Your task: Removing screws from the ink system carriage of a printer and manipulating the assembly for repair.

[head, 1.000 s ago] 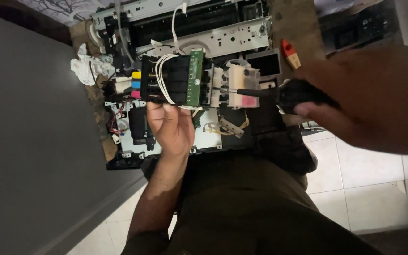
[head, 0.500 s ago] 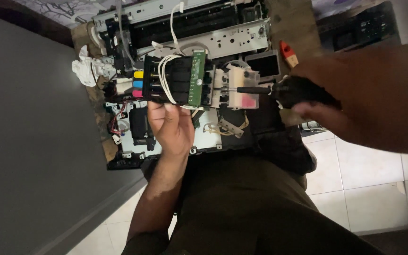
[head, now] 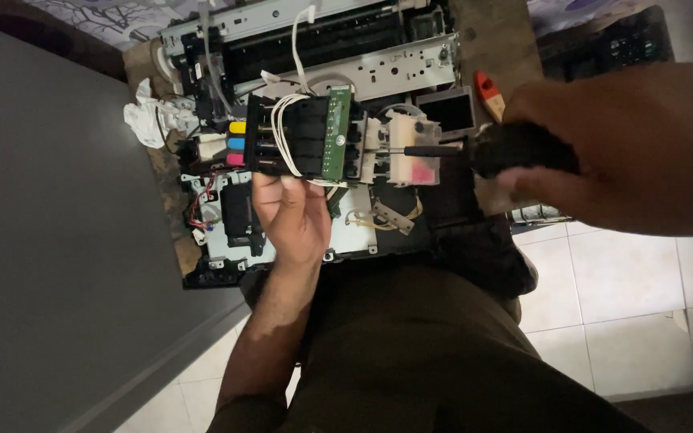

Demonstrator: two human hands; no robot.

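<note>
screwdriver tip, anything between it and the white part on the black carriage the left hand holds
Nothing visible does. The screwdriver in the right hand runs straight to the white part, its tip at or in it. The left hand grips the black carriage from below, clear of the shaft.

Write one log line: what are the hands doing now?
left hand: holds carriage | right hand: grips screwdriver | tip: at carriage
</note>
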